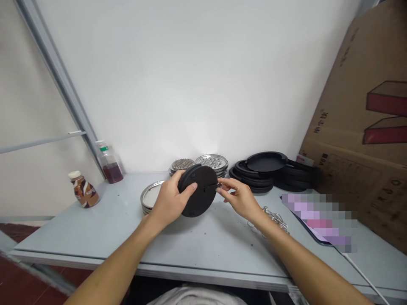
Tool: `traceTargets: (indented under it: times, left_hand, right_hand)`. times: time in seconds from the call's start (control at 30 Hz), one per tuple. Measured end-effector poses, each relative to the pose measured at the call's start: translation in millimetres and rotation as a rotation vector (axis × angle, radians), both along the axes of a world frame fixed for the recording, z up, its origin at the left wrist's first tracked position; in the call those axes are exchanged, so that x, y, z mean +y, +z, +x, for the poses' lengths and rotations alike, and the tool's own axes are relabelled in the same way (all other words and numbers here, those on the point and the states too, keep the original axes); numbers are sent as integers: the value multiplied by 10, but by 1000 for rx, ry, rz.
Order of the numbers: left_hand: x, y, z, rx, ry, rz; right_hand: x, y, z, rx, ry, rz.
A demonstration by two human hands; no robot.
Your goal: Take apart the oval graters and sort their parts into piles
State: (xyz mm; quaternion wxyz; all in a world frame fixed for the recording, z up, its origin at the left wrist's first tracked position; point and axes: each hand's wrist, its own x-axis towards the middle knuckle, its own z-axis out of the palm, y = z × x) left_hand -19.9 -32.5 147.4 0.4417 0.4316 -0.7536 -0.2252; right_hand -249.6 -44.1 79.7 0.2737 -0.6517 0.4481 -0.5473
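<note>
My left hand point(173, 197) is closed around a black round plastic disc point(201, 199), thumb on its flat face and fingers behind. The disc is tilted up above the table, with a slot in its face running to the right rim. At that rim my right hand point(238, 197) pinches a small shiny metal piece point(219, 185), whose full shape is hidden by the fingertips. Behind my right forearm lies a loose pile of bent metal wire clips point(275, 218). Partly covered by my left hand, a stack of silver-rimmed round plates point(148, 199) stands on the table.
At the back are perforated metal grater discs point(212, 162), a spiky metal disc stack point(182, 164) and stacked black round trays point(263, 163). A brown bottle point(84, 190) and a dark-red drink bottle point(111, 169) stand left. Right are a cabled phone point(318, 224) and a cardboard box point(359, 169).
</note>
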Motion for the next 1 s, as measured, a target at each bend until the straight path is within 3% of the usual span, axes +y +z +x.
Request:
traceTargets:
  times: [0.17,0.4,0.67,1.0]
  left_hand:
    - [122,-177,211,95,56,136]
    - [276,-280,412,407,-29,352]
    - [327,-270,440,442,-124,344]
    - [428,-282,273,325,-107,248]
  right_hand:
    - [25,-54,27,239,15,-161]
    - [163,-178,201,561,-9,-479]
    - [303,-147,322,511,-178,-640]
    - [259,-168,368,414,-313,-627]
